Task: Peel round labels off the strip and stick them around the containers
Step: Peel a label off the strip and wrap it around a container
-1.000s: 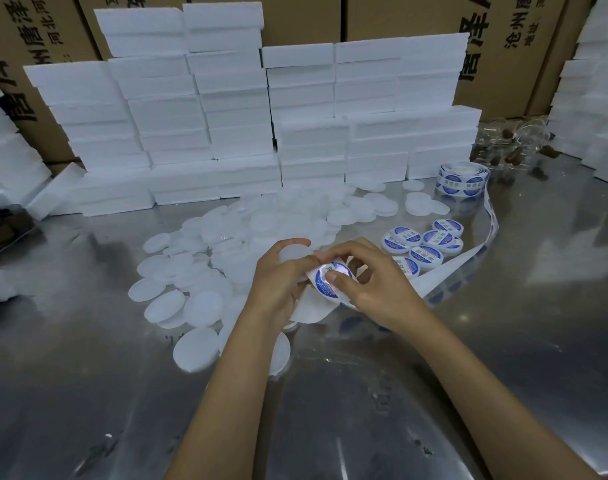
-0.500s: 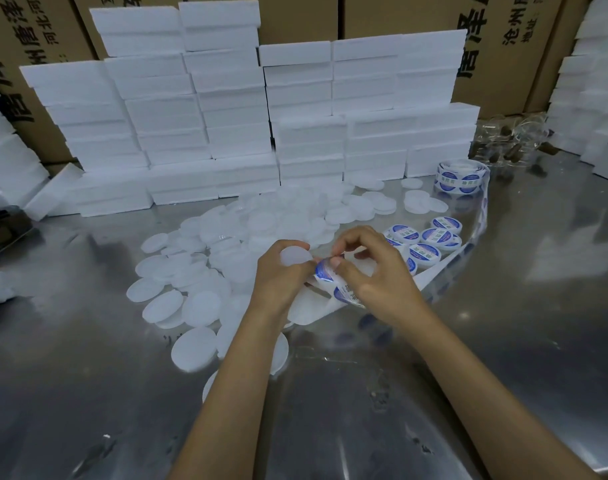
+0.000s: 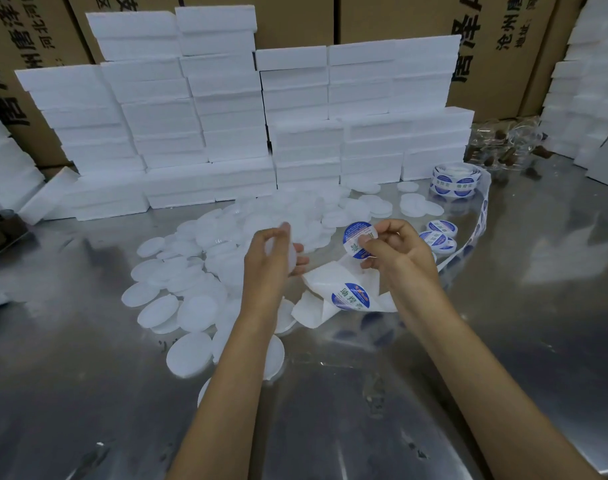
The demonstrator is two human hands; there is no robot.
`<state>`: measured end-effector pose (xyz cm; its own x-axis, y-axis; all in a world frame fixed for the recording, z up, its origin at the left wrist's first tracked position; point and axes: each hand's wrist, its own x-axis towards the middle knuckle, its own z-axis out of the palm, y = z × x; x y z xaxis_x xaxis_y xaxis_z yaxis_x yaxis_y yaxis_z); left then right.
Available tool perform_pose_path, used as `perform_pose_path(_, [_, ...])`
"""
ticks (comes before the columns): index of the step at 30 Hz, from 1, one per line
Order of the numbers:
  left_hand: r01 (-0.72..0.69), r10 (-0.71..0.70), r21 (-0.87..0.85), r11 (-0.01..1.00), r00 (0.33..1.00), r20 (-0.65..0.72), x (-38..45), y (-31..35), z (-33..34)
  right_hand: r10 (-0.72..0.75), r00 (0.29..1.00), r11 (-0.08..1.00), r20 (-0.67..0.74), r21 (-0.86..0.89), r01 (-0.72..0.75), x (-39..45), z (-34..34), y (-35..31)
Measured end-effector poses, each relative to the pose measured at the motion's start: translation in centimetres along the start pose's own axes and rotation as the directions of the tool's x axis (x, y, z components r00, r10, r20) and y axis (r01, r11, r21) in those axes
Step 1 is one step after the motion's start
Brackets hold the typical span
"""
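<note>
My right hand [image 3: 397, 254] pinches a round blue-and-white label [image 3: 357, 239], held up free of the strip. The white backing strip [image 3: 330, 299] lies crumpled on the metal table below it, with another label [image 3: 350, 297] still on it. My left hand [image 3: 271, 258] grips a white round container [image 3: 288, 252] edge-on, a hand's width left of the lifted label. The strip trails right and back to a label roll [image 3: 456, 180]. A few labelled containers [image 3: 437, 235] lie just behind my right hand.
A big heap of unlabelled white round containers [image 3: 198, 278] spreads left of my hands over the steel table [image 3: 88, 393]. Stacked white foam boxes [image 3: 226, 126] wall the back, with cardboard cartons behind. Clear wrapped items [image 3: 503, 143] lie at the back right.
My right hand has pulled the label off the strip and lifted it up and to the right. My hands, close together before, are now apart, and the strip has dropped onto the table.
</note>
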<state>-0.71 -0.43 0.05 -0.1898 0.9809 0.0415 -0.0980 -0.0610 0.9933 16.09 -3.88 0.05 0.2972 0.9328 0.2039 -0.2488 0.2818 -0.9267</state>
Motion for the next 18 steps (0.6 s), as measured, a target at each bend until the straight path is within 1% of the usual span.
perform_pose_path(1, [0.036,-0.034,-0.124,0.992,0.999,0.011,0.0,0.5,0.0,-0.023,1.0,1.0,-0.005,-0.018,0.023,0.0,0.1,-0.3])
perform_pose_path(3, [0.088,-0.065,-0.354,0.931,0.995,0.078,-0.1,1.2,-0.4,-0.06,0.998,0.997,0.001,-0.042,0.06,0.2,0.4,-1.2])
perform_pose_path(5, [0.128,-0.061,-0.482,0.867,0.986,0.152,-0.4,1.5,-0.8,-0.09,0.994,0.994,0.053,-0.053,0.093,0.4,1.2,-2.2])
perform_pose_path(6, [0.148,-0.059,-0.518,0.842,0.981,0.184,-0.5,1.5,-0.9,-0.105,0.99,0.992,0.096,-0.065,0.112,0.4,1.8,-2.7])
perform_pose_path(8, [0.193,-0.06,-0.568,0.8,0.968,0.245,-0.8,1.6,-0.9,-0.13,0.973,0.982,0.192,-0.11,0.152,0.4,3.4,-3.2])
perform_pose_path(10, [0.205,-0.031,-0.592,0.78,0.956,0.291,-1.0,1.7,-0.8,-0.15,0.955,0.966,0.254,-0.168,0.197,0.2,5.0,-3.1])
perform_pose_path(13, [0.211,0.0,-0.594,0.777,0.942,0.335,-1.1,1.5,-0.8,-0.188,0.947,0.933,0.259,-0.255,0.254,-0.2,6.5,-1.7])
perform_pose_path(18, [0.202,0.002,-0.56,0.804,0.94,0.342,-1.1,1.3,-0.6,-0.204,0.95,0.918,0.235,-0.291,0.269,-0.2,6.4,-0.2])
